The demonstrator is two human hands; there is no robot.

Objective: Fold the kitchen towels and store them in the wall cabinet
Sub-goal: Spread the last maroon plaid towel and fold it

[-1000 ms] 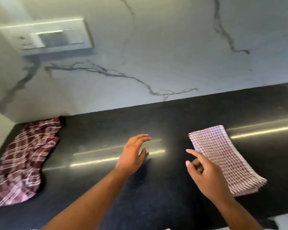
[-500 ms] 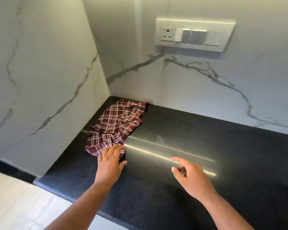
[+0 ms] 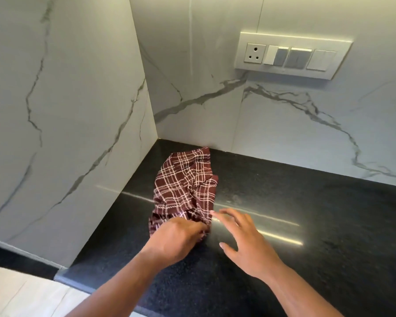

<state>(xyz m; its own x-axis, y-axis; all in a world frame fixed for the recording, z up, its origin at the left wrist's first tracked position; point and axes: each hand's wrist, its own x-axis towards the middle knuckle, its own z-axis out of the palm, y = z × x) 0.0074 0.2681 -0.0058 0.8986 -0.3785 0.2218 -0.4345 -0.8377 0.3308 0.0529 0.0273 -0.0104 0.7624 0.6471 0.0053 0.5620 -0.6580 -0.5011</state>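
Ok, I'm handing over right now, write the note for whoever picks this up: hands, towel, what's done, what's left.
Left hand: closed in a grip on the near edge of the maroon plaid towel.
Right hand: open, fingers spread, fingertips at the towel's near right edge, holding nothing.
Towel: crumpled on the black countertop, in the corner, its far end against the marble backsplash.
Done: nothing visible on this towel; it is not folded.
Left: spread it flat, fold it, put it in the wall cabinet, which is out of view.
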